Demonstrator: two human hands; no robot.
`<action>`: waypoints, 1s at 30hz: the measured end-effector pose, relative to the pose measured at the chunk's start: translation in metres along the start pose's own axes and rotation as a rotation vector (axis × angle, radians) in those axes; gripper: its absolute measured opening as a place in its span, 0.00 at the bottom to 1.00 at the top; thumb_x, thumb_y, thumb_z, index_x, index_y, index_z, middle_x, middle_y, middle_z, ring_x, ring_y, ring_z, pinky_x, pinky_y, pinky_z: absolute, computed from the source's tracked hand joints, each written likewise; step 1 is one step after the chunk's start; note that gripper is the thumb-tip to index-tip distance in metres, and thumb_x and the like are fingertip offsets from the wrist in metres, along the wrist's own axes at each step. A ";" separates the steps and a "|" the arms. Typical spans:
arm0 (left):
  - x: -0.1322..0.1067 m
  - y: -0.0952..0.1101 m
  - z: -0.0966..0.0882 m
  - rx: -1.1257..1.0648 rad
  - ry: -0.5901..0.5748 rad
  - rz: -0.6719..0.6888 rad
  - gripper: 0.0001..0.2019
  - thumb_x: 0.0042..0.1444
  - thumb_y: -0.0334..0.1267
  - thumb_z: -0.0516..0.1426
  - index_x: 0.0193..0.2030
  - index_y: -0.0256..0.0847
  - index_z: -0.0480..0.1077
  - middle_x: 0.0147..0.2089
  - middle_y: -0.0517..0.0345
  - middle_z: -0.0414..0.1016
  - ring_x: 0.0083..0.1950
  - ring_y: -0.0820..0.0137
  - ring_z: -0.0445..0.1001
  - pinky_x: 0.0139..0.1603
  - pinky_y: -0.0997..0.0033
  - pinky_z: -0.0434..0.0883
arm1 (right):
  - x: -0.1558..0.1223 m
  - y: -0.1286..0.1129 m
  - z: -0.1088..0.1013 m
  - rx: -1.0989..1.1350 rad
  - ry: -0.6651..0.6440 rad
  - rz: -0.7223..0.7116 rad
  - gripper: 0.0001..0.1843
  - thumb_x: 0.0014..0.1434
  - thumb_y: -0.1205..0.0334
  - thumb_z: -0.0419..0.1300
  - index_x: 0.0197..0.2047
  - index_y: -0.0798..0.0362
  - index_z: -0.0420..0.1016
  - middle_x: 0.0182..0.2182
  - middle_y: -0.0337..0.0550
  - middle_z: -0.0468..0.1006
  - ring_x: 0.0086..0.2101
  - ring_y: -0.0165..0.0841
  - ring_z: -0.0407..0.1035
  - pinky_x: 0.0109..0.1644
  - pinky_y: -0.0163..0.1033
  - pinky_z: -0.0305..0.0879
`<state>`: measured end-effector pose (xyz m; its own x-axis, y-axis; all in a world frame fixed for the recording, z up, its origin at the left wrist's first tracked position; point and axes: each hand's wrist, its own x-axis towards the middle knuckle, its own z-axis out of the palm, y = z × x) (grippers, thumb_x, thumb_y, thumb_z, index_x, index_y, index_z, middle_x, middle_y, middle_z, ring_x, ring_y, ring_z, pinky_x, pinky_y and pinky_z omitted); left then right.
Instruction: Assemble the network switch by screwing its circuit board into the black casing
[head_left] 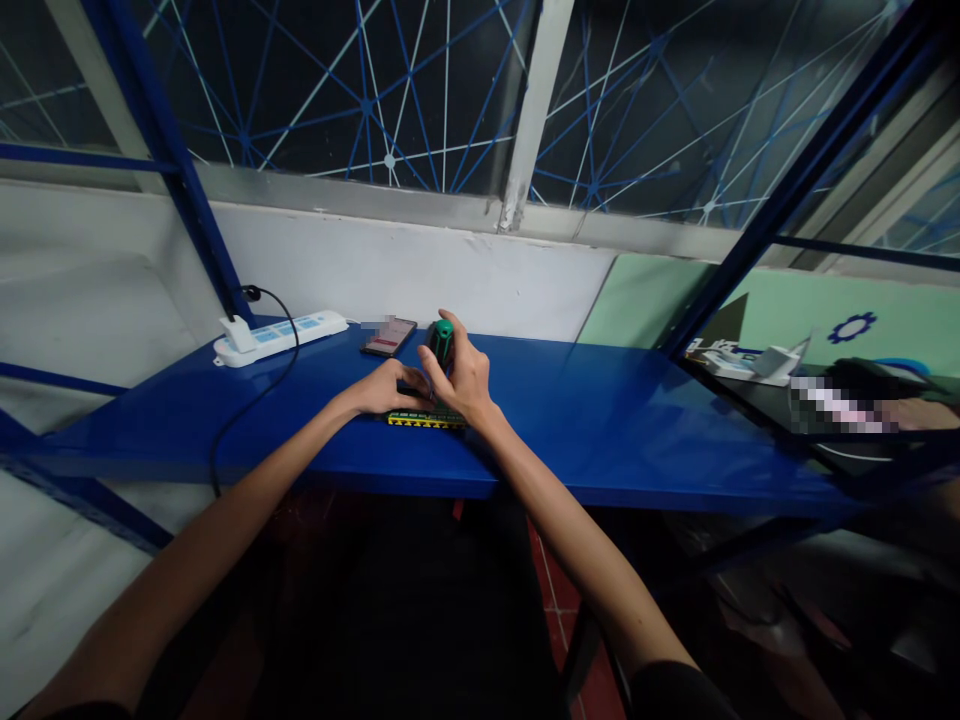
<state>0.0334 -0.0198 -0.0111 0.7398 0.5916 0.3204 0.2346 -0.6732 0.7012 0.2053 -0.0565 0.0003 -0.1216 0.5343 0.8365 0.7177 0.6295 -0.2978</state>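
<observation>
My right hand (465, 378) is closed around the green-and-black handle of a screwdriver (444, 335), which stands roughly upright. Its shaft and tip are hidden behind my fingers. Below it lies a green strip-shaped board (427, 419) with a yellow-and-black toothed front edge, flat on the blue table. My left hand (390, 388) grips the board's left part, with its fingers reaching toward the screwdriver's lower end. Both hands cover much of the board, so its back side cannot be made out.
On the blue table (585, 420), a phone (388, 337) lies behind my left hand. Farther left is a white power strip (281, 338) with a plug and a black cable (259, 395) hanging over the front edge. Another person's hand (919, 413) shows at far right.
</observation>
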 end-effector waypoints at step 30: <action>-0.001 0.004 0.001 -0.019 0.070 -0.031 0.10 0.50 0.41 0.66 0.35 0.37 0.80 0.38 0.51 0.83 0.42 0.62 0.79 0.47 0.63 0.73 | -0.002 0.002 0.005 0.001 0.056 -0.001 0.35 0.65 0.49 0.51 0.70 0.52 0.48 0.41 0.46 0.78 0.25 0.29 0.68 0.31 0.38 0.66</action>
<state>0.0338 -0.0235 -0.0097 0.6865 0.6418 0.3418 0.2442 -0.6462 0.7230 0.2034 -0.0530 -0.0045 -0.0839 0.5010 0.8614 0.7170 0.6307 -0.2970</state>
